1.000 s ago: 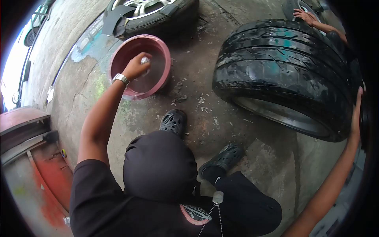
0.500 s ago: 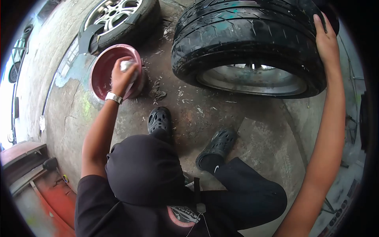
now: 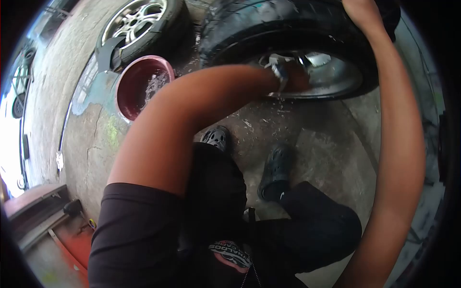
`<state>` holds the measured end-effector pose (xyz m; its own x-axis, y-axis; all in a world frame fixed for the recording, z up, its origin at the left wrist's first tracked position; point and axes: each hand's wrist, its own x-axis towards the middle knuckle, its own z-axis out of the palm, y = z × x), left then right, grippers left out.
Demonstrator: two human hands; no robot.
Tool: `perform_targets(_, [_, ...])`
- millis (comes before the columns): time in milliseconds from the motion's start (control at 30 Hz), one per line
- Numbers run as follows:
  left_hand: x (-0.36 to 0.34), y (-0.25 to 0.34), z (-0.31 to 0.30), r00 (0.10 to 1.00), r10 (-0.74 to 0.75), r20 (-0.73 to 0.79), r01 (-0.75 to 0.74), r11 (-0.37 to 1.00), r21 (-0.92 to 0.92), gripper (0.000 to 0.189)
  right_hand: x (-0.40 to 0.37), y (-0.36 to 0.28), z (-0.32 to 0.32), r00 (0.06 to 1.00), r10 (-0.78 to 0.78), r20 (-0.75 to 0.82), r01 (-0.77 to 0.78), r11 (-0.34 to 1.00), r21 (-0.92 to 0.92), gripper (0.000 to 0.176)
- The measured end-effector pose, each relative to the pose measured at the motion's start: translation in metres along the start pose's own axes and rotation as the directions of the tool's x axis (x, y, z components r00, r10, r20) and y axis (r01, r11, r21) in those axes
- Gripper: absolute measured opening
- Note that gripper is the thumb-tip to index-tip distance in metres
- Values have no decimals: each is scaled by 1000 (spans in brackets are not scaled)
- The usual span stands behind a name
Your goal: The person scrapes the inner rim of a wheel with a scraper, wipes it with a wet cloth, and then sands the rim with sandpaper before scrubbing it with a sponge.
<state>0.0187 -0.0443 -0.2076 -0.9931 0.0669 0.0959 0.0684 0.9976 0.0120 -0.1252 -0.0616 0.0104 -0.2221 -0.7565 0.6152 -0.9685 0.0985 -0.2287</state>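
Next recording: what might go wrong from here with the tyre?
The big black rubber tyre stands on edge with only the right hand on top; if it slips, it may tip onto the black clog shoes close below. The left hand is blurred at the silver metal rim, where it might get pinched or scraped.

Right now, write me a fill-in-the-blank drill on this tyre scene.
1. The right hand rests on top of the big black ____.
2. The left hand reaches to the shiny metal ____ inside it.
3. The person's shoes are coloured ____.
Missing words: tyre; rim; black.
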Motion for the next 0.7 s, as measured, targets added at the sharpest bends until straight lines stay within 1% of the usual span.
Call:
perform_targets(33, [16, -7, 2, 994, -107, -21, 107, 994, -23, 20, -2, -4, 0, 1000, -8, -14, 8, 1000, -16, 43])
perform_targets(133, [31, -20, 3, 983, -170, -70, 162, 982, -101, 20, -8, -17, -4, 999, 32, 22, -32, 999, 14, 46])
perform_targets(233, [31, -18, -2, 980, -182, 84, 185, 982, -35, 17, -4, -15, -1, 1000, -3, 15, 2, 1000, 18, 46])
perform_targets(333, [23, -21, 14, 982, -180, 55, 183, 982, -48, 28, -2, -16, -4, 999, 10, 47, -11, 1000, 20, 46])
perform_targets(400, [24, -36, 52, 964, -265, 31, 265, 935, -234, 22, 3, -9, -2, 999, -38, 28, 38, 999, 5, 46])
perform_targets(467, [19, -36, 57, 974, -216, -74, 195, 956, -220, 23, 6, 0, 2, 998, -59, 31, 59, 998, 3, 47])
perform_targets(533, [-7, -25, 21, 971, 12, -239, -4, 999, 35, 24, 9, 9, 8, 997, -73, 17, 73, 997, -5, 47])
perform_targets(567, [-17, -18, 2, 967, 40, -250, -21, 997, 80, 24, 10, 14, 7, 997, -77, 8, 78, 997, -10, 47])
perform_targets(600, [-29, -9, -15, 964, 68, -258, -37, 992, 122, 24, 10, 11, 2, 997, -29, 73, 28, 999, 21, 48])
perform_targets(633, [-41, 0, -35, 960, 96, -262, -53, 985, 165, 24, 12, 16, 0, 997, -41, 69, 39, 999, 36, 48])
perform_targets(700, [-63, 12, -83, 956, 95, -279, -63, 991, 122, 35, 16, 29, 3, 996, -61, 65, 57, 996, 67, 49])
